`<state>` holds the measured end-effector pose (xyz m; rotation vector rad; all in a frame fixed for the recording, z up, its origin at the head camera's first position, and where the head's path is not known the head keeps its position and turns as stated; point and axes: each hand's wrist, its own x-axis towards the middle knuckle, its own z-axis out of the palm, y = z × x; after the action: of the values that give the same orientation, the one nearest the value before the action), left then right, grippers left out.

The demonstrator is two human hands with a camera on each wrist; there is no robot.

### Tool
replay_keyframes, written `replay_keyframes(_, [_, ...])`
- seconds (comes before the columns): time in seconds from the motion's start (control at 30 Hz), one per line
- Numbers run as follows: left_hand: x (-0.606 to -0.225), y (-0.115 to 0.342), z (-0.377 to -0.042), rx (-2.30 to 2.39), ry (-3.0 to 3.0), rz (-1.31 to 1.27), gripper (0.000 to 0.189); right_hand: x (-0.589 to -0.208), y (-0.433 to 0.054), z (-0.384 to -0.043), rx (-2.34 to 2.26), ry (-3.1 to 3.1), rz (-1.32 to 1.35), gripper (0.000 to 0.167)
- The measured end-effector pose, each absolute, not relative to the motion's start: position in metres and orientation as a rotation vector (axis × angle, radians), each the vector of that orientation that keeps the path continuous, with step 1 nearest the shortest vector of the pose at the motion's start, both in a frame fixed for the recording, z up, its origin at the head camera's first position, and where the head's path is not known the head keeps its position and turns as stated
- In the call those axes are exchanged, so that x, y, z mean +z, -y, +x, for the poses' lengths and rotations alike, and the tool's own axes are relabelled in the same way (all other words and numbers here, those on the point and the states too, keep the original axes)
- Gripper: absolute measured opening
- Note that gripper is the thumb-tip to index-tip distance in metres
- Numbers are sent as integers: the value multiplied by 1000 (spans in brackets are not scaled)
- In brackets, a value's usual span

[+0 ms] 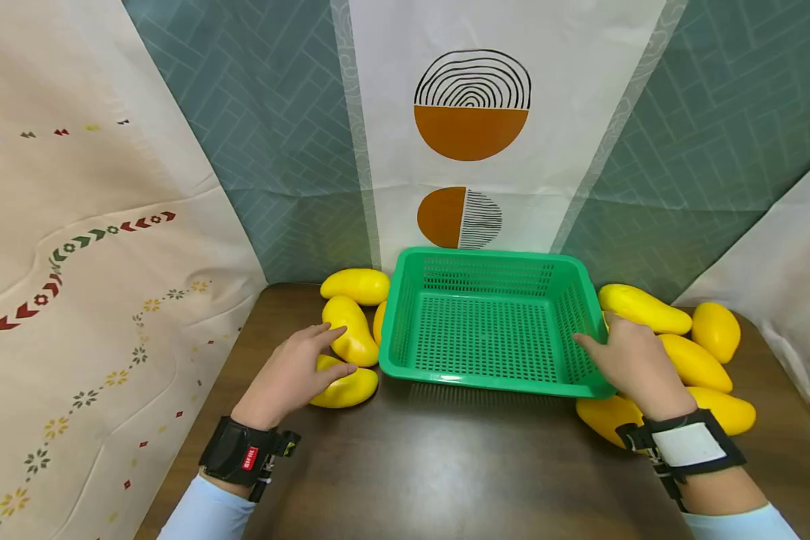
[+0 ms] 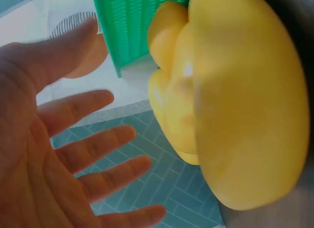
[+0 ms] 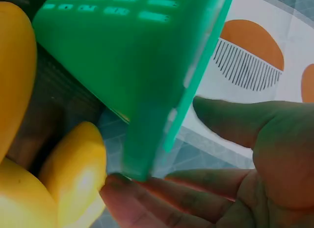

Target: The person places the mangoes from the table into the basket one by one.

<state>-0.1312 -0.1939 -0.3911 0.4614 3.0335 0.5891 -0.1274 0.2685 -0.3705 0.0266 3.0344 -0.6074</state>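
Note:
A green plastic basket (image 1: 493, 383) with slotted walls stands at the back of the table, with only its perforated floor showing inside. My left hand (image 1: 295, 373) hovers over the mangoes at the basket's left, nearest a front mango (image 1: 346, 388). In the left wrist view its fingers (image 2: 95, 148) are spread and straight, apart from the large mango (image 2: 250, 100). At the basket's right side is my right hand (image 1: 637, 364). Its thumb (image 3: 230, 121) reaches over the rim on the inner side, while the fingers extend outside, close by the rim's corner.
More yellow mangoes lie left of the basket, among them one at the back (image 1: 355, 286). On the right, several others, such as a rounded mango (image 1: 715, 332), sit around my right hand. Patterned cloth (image 1: 297, 150) hangs behind the brown table (image 1: 445, 465).

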Motion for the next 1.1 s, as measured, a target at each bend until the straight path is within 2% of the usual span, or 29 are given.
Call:
replay_keyframes(0.1, [-394, 196, -128, 587, -2987, 444, 70, -374, -269, -128, -621, -3033, 36, 41])
replay_keyframes(0.23, [-401, 197, -128, 582, -2934, 406, 75, -377, -270, -129, -627, -3038, 54, 30])
replay_keyframes(0.5, [-411, 198, -133, 558, -2883, 349, 78, -377, -274, -132, -615, -3024, 115, 25])
replay_keyframes(0.83, [-420, 200, -134, 483, -2899, 311, 79, -380, -277, -131, -612, -3059, 95, 27])
replay_keyframes(1.1, [-423, 203, -131, 384, -2928, 316, 71, -381, -278, -131, -609, -3072, 97, 26])
